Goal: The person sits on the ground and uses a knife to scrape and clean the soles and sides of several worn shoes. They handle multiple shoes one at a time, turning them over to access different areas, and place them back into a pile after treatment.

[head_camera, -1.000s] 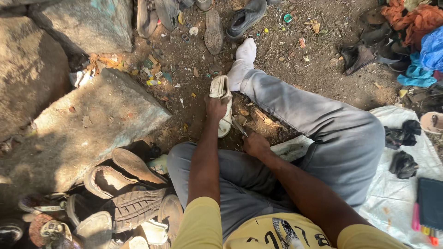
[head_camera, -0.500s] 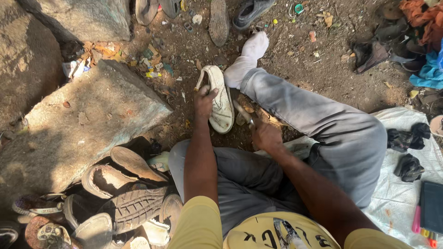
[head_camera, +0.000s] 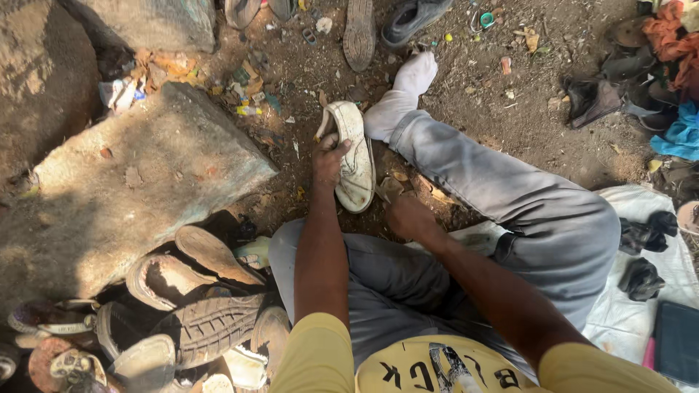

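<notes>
On the dirt between the legs, a white shoe (head_camera: 354,156) lies sole up, gripped at its edge by the left hand (head_camera: 329,159). The right hand (head_camera: 408,217) rests curled beside it; contents unclear. Steady the shoe firmly against the ground.

white shoe (head_camera: 354,156), grey trousers (head_camera: 502,196), yellow shirt (head_camera: 320,360)

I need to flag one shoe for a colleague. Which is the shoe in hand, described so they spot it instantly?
Start at the big grey stone slab on the dirt. Just right of its corner, the left hand grips a dirty white shoe, sole up, beside the white-socked foot. Unlike the heaped shoes below, it is pale and alone.
</notes>
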